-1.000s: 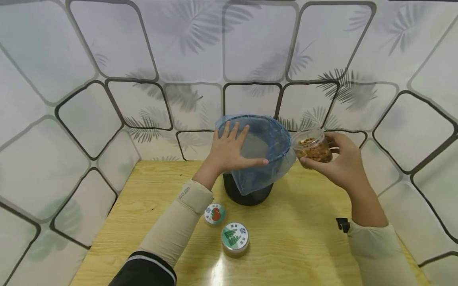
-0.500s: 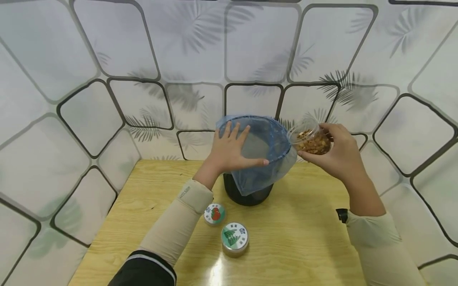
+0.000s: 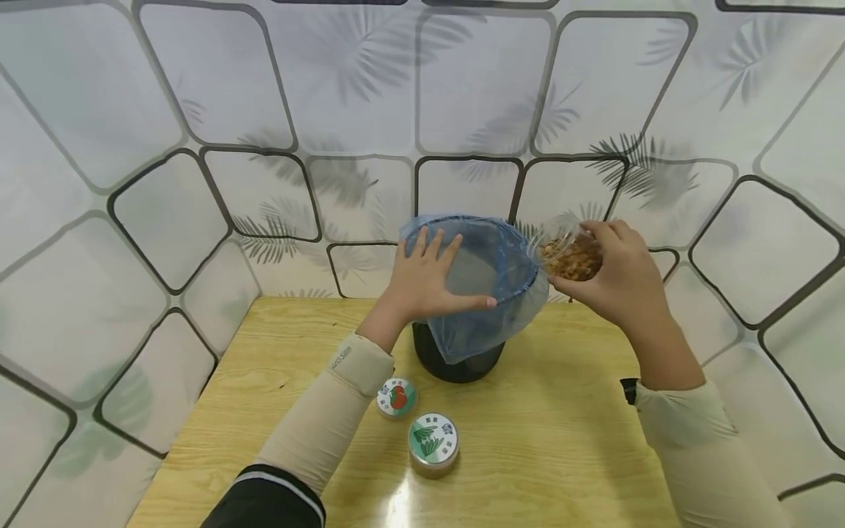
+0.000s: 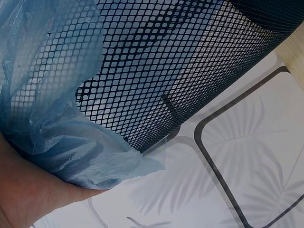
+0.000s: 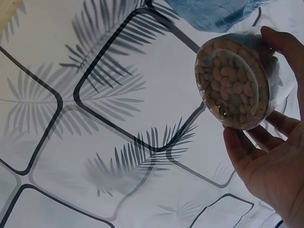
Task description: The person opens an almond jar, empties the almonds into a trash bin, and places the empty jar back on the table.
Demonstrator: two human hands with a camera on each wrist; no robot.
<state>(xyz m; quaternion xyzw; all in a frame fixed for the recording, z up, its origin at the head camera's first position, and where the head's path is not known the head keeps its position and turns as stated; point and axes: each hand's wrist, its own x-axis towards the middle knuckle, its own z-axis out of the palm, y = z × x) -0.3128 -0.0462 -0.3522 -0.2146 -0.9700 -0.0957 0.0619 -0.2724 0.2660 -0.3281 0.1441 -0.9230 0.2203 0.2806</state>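
Right of centre, head view: clear round plastic jar [image 3: 571, 257], tilted, mouth toward the rim of a black mesh bin [image 3: 462, 371] lined with a translucent blue plastic bag [image 3: 477, 331].
Jar contents: small brown nut-like pieces [image 5: 230, 78], seen through the base.
Right hand [image 3: 626, 277]: thumb and fingers curled round the jar.
Left hand [image 3: 422, 284]: fingers spread, against the bag.
Tomato label: white-and-green round lid [image 3: 396, 397], red fruit pictured.
Green-vegetable label: larger white-and-green round lid [image 3: 433, 438].
Characters on both: too small to read.
Cream left sleeve [image 3: 323, 411]: dark lettering, illegible.
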